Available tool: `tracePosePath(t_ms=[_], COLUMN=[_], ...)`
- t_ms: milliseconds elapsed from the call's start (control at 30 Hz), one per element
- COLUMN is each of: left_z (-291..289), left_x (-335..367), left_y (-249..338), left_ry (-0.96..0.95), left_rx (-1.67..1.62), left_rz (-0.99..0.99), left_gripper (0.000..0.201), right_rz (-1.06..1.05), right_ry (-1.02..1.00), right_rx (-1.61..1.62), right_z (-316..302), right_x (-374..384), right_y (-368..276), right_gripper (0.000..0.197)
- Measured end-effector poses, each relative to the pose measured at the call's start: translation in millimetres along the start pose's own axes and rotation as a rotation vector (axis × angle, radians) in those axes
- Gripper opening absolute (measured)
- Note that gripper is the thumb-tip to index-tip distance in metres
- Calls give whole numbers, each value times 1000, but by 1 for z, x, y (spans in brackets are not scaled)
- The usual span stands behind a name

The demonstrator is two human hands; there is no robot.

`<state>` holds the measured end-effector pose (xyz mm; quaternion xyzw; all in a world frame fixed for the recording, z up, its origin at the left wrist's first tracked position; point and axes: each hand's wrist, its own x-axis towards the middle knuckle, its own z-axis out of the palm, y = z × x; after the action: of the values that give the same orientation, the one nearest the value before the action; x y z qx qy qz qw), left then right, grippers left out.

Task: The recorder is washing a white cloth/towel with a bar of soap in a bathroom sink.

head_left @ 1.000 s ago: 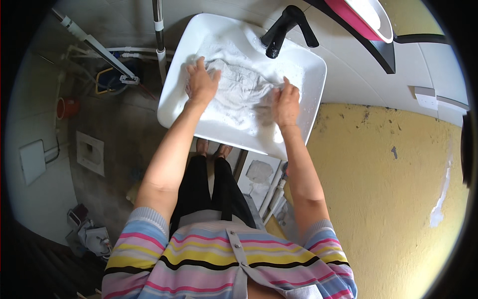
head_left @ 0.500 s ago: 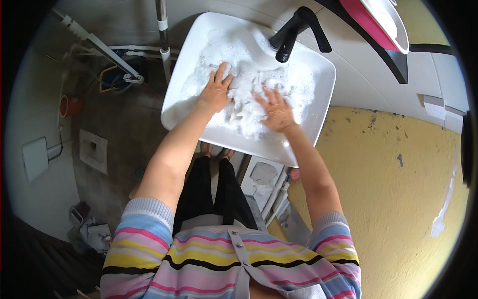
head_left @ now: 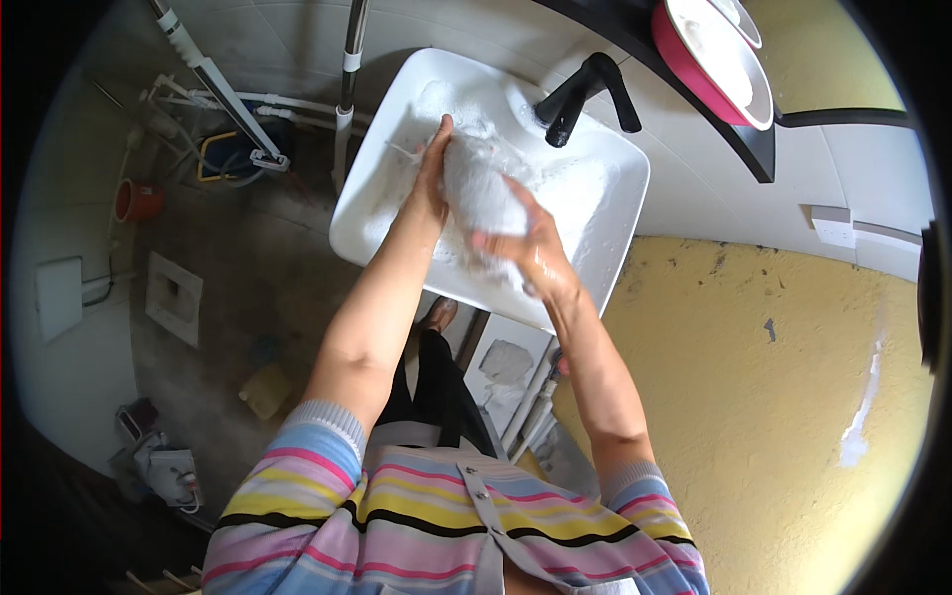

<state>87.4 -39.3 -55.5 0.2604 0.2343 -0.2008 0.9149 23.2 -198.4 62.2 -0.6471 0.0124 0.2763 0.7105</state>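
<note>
The white cloth (head_left: 478,183) slants between the left hand (head_left: 431,180) and right hand (head_left: 538,243), far end leftward. Their grip squeezes it over the white sink (head_left: 630,169).

no readable text, no legible labels or brands, no numbers or signs discernible

Washroom, 1 white rectangular ceramic washbasin (head_left: 362,233), black angular tap (head_left: 572,97) at its rear, pale tiled wall (head_left: 436,25) behind it, white plastic pipes (head_left: 288,102) left of it
</note>
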Motion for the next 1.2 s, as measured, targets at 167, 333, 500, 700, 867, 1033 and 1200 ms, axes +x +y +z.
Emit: tracePosePath(t_ms=[167,333,500,700,867,1033,1200], left_z=[6,56,57,78,59,-4,-3], left_x=[10,-16,-19,-37,-38,-13,-5], left_y=[-12,-28,-35,-46,-20,5,-27], left_ry=[-20,296,289,233,78,470,465], left_rx=[-248,58,94,417,588,1568,2232], left_rz=[98,150,242,327,548,382,151], left_gripper=[56,56,39,19,43,73,93], right_rz=[-184,-447,-418,-444,97,-244,90], right_ry=[286,565,624,632,700,513,365], right_rx=[124,-371,-374,-366,-769,-1414,-1571], right_z=[-5,-4,-2,-53,-100,-111,-117], right_x=[10,34,36,59,64,42,44], right_y=[26,47,41,88,119,95,151], right_gripper=[68,59,47,24,49,73,83])
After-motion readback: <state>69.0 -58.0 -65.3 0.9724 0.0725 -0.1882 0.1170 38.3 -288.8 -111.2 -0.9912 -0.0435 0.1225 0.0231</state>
